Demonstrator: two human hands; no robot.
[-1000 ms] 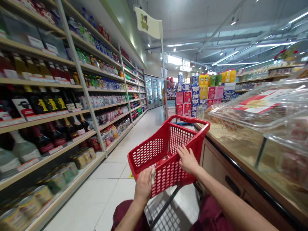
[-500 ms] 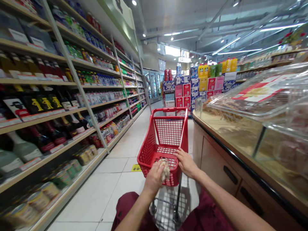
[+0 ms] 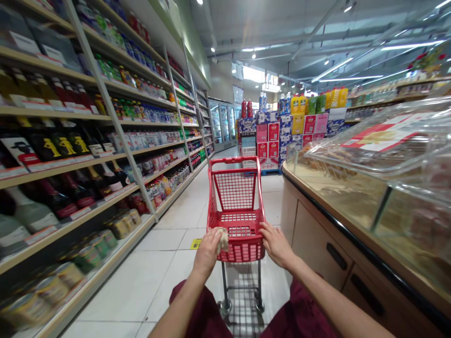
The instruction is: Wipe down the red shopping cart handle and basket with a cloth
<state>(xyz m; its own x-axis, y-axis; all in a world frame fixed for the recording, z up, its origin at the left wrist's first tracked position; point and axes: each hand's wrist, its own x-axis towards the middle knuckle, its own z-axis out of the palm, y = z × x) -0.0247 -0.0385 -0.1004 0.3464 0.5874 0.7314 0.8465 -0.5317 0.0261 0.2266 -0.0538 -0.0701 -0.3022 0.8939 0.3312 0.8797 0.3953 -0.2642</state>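
A small red plastic shopping cart [image 3: 245,249] stands right in front of me, with a latticed basket and grey metal legs on wheels. My left hand [image 3: 207,249] is closed on a crumpled, off-white cloth [image 3: 222,239] at the basket's near left corner. Part of the cloth bulges out past the fingers over the rim. At the near right corner, my right hand [image 3: 276,241] has its fingers curled over the red rim. No goods show inside the basket.
Shelves of bottles and cans [image 3: 105,155] line the left side. A wooden counter [image 3: 317,234] with a glass edge and clear plastic packs [image 3: 387,136] borders the right. Stacked drink boxes [image 3: 273,141] stand ahead, with glass-door fridges [image 3: 221,122] beyond. A yellow floor sticker [image 3: 196,243] lies left of the cart.
The cart has swung left and now points straighter ahead. My left hand and the cloth moved left, to the basket's corner. My right hand settled on the right rim.
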